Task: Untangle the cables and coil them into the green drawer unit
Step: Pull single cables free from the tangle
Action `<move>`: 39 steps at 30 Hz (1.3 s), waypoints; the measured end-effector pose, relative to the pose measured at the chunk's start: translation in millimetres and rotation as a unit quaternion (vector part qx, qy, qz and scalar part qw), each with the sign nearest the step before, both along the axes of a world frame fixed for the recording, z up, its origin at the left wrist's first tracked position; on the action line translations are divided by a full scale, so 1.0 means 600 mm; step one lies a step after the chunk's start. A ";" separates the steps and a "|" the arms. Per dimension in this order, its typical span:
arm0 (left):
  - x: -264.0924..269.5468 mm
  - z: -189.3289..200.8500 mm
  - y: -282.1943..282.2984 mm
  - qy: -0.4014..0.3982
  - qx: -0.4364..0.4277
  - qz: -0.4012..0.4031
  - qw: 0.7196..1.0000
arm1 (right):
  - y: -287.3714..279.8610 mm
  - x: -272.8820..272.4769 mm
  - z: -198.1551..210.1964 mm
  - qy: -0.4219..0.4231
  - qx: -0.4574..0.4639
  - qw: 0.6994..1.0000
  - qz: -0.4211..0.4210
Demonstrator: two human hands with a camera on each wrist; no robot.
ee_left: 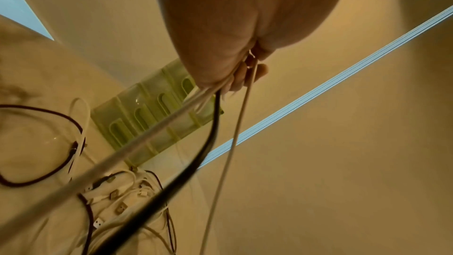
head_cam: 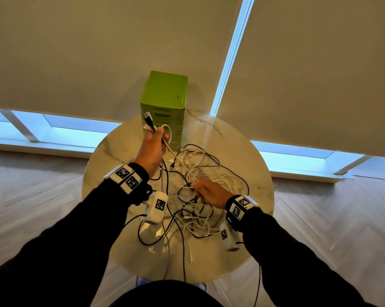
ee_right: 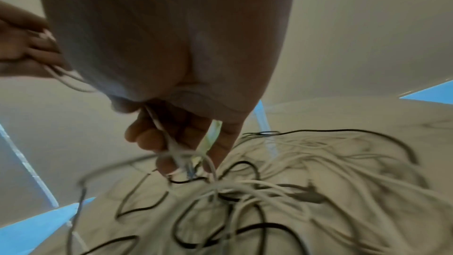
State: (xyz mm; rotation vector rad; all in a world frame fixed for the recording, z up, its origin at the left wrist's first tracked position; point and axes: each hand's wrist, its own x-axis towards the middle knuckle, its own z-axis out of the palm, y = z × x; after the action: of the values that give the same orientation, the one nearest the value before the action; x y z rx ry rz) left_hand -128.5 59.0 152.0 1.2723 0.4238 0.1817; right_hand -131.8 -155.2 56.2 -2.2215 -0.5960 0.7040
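Observation:
A tangle of white and black cables (head_cam: pixel 200 187) lies across the round marble table (head_cam: pixel 111 149). My left hand (head_cam: pixel 152 142) is raised in front of the green drawer unit (head_cam: pixel 165 96); it grips a black cable whose USB plug (head_cam: pixel 147 118) sticks up, plus a white cable loop (head_cam: pixel 168 134). In the left wrist view several strands (ee_left: pixel 215 100) hang taut from its curled fingers (ee_left: pixel 245 77). My right hand (head_cam: pixel 209 191) is low over the tangle. Its fingers (ee_right: pixel 157 139) pinch a white cable (ee_right: pixel 171 146) pulled up from the heap (ee_right: pixel 294 191).
The drawer unit (ee_left: pixel 152 115) stands at the table's far edge with its drawers closed. Roller blinds (head_cam: pixel 308 74) hang behind it. Cable ends trail over the table's near edge (head_cam: pixel 187 278) toward the wood floor (head_cam: pixel 32 196).

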 end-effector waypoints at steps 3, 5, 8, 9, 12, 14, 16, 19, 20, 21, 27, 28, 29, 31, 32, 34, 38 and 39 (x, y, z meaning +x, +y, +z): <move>0.002 0.004 0.003 -0.022 0.005 0.003 1.000 | -0.054 0.015 -0.017 -0.025 -0.086 0.996 -0.013; 0.002 -0.002 -0.013 -0.029 0.023 -0.023 0.999 | -0.077 0.028 -0.021 -0.054 -0.095 0.993 -0.038; 0.001 -0.013 -0.056 -0.037 0.033 -0.086 0.995 | -0.093 0.047 -0.017 -0.119 -0.082 0.986 -0.084; 0.003 -0.014 -0.076 -0.039 0.029 -0.109 0.993 | -0.100 0.050 -0.007 -0.127 -0.068 0.983 -0.117; 0.010 -0.013 -0.133 -0.047 -0.008 -0.148 0.988 | -0.123 0.048 0.024 -0.115 -0.006 0.977 -0.180; 0.014 -0.012 -0.177 -0.048 -0.057 -0.170 0.983 | -0.152 0.038 0.034 -0.119 0.000 0.973 -0.198; 0.012 -0.011 -0.223 -0.040 -0.097 -0.198 0.975 | -0.185 0.021 0.039 -0.125 -0.017 0.973 -0.195; -0.003 -0.010 -0.288 -0.026 -0.117 -0.249 0.961 | -0.230 -0.022 0.043 -0.072 0.018 0.970 -0.231; -0.009 -0.013 -0.307 -0.025 -0.102 -0.267 0.958 | -0.241 -0.035 0.044 -0.063 0.032 0.969 -0.235; -0.018 -0.019 -0.330 -0.023 -0.081 -0.291 0.953 | -0.255 -0.051 0.046 -0.059 0.036 0.969 -0.238; -0.038 -0.057 -0.398 -0.054 0.089 -0.384 0.917 | -0.307 -0.127 0.067 -0.028 0.043 0.961 -0.273; -0.035 -0.059 -0.400 -0.059 0.099 -0.382 0.917 | -0.317 -0.139 0.069 -0.049 0.017 0.956 -0.288; -0.032 -0.060 -0.403 -0.055 0.095 -0.379 0.919 | -0.330 -0.153 0.071 -0.070 -0.006 0.950 -0.304; -0.021 -0.064 -0.400 -0.042 0.066 -0.375 0.924 | -0.356 -0.172 0.069 -0.094 -0.054 0.939 -0.325; -0.015 -0.066 -0.397 -0.037 0.050 -0.379 0.923 | -0.371 -0.179 0.063 -0.087 -0.084 0.934 -0.335; -0.012 -0.065 -0.394 -0.030 0.024 -0.396 0.917 | -0.404 -0.194 0.037 -0.016 -0.165 0.924 -0.343; -0.023 -0.064 -0.393 -0.009 -0.028 -0.431 0.902 | -0.430 -0.214 -0.035 0.126 -0.304 0.890 -0.315; -0.027 -0.068 -0.393 -0.007 -0.023 -0.438 0.898 | -0.420 -0.213 -0.039 0.109 -0.287 0.894 -0.325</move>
State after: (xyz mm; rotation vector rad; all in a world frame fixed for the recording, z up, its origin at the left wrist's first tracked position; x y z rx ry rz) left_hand -144.7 -176.6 111.2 1.3028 -0.1869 -0.5820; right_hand -259.8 -407.4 32.9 -2.5861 0.5376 0.8099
